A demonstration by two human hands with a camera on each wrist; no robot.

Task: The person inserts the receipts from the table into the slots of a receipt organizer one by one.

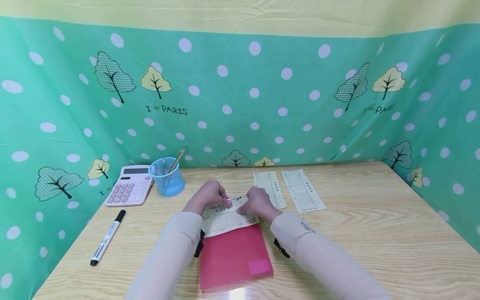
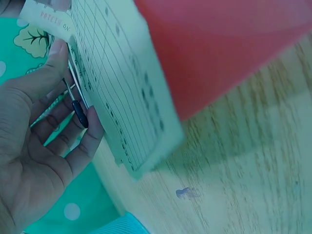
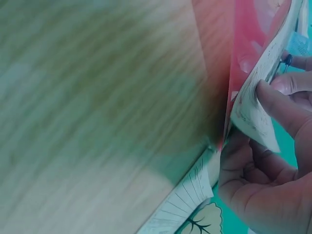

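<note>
A pink-red folder lies on the table before me. A printed paper slip with a ruled grid covers its upper part, tilted up from it. My right hand pinches the slip near its upper right, thumb on the printed face. At the folder's top edge, my left hand curls round a metal clip, its thumb pressing at the slip's upper edge. The clip's thin lever with a black tip crosses the left fingers in the left wrist view. The clip's base is hidden behind the paper.
Two more printed slips lie behind my right hand. A blue mesh pen cup with pencils and a pink calculator stand at the back left. A black-capped marker lies at the left. A patterned curtain encloses the table.
</note>
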